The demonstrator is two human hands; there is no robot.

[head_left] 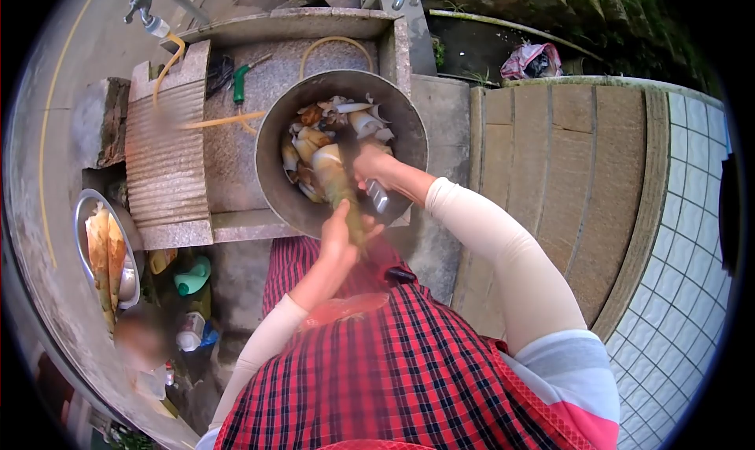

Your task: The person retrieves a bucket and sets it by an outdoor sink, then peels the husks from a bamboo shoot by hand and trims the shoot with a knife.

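Over a large round metal pot [275,179], my left hand [340,238] grips the lower end of a bamboo shoot [336,184], which has a pale top and a greenish, blurred base. Close beside it on the right, my right hand [376,169] is closed around the handle of a knife [378,196]; the blade is hard to make out. Inside the pot lie pale and brown peeled husks [311,139], heaped toward its far side.
The pot stands at a stone sink [295,25] with a ribbed washboard slab [169,147], a yellow hose [216,122] and a green spray gun [239,84]. A metal basin [135,249] at left holds more shoots [102,246]. Wooden planks [566,167] lie right.
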